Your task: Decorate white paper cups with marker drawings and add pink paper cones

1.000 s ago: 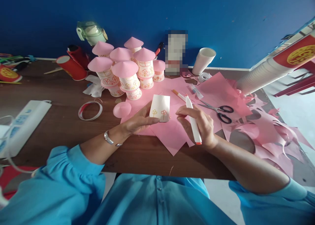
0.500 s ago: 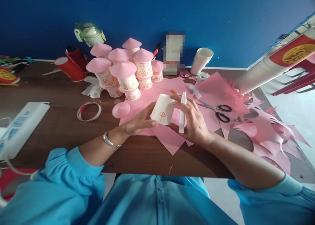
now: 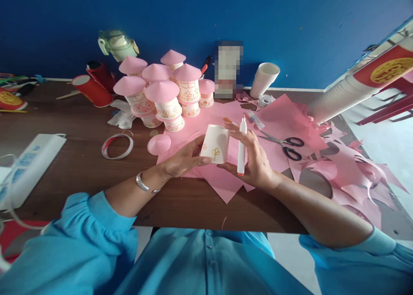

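Note:
My left hand [image 3: 183, 161] is closed around the left side of a white paper cup [image 3: 217, 141], thumb along its lower edge. The cup is upside down, its wider rim at the bottom. A yellow line-drawn flower faces me, with a small orange one at its left. In my right hand [image 3: 258, 162] a white marker [image 3: 241, 151] stands nearly upright, orange tip up and uncapped. Fingertips of that hand are at the cup's right side. Pink paper [image 3: 222, 187] lies beneath both hands. A small pink paper cone [image 3: 159, 145] rests left of the cup.
Several decorated cup towers [image 3: 167, 110] with pink cone roofs stand behind the cup. Scissors [image 3: 287, 145] and pink paper scraps [image 3: 348, 174] are at the right. A tape roll [image 3: 117, 147] and power strip [image 3: 32, 170] lie left. Stacked white cups [image 3: 264, 80] lean near the wall.
The cup has turned in my hands, bringing the yellow flower to the front where an orange one was. It has shifted slightly right. The marker stays in my right hand.

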Tool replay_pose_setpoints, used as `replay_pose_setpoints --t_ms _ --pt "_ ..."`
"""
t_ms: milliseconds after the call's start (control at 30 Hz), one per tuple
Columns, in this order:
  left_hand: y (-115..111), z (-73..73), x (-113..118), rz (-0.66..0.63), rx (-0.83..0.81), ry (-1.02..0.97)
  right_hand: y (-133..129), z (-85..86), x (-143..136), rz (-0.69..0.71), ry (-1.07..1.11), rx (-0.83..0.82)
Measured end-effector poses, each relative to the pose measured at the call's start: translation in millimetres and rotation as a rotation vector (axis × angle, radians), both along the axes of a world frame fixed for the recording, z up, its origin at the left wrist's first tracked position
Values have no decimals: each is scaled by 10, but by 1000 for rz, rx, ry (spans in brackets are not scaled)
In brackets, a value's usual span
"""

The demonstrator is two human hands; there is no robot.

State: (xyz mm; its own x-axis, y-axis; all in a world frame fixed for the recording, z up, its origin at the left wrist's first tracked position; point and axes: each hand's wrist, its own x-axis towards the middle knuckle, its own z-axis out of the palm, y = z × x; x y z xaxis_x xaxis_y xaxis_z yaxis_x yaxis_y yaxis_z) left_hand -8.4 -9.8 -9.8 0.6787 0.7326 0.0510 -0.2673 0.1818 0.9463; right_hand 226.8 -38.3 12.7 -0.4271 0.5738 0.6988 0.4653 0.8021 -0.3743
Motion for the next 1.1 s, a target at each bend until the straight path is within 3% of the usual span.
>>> replay_pose_setpoints --t_ms 200,333,533,700,1100 --pt "-37 32 27 -20 65 157 -26 -43 -9 8 -80 29" --pt "-19 18 27 -5 21 133 -31 -23 -3 39 -69 25" --pt "9 8 -11 -29 -106 -46 -118 183 81 -39 116 177" --pt "-10 44 -6 -2 -128 -47 -239 309 53 47 72 91" --pt "15 -16 -39 -31 -31 33 -245 166 -30 85 106 136"
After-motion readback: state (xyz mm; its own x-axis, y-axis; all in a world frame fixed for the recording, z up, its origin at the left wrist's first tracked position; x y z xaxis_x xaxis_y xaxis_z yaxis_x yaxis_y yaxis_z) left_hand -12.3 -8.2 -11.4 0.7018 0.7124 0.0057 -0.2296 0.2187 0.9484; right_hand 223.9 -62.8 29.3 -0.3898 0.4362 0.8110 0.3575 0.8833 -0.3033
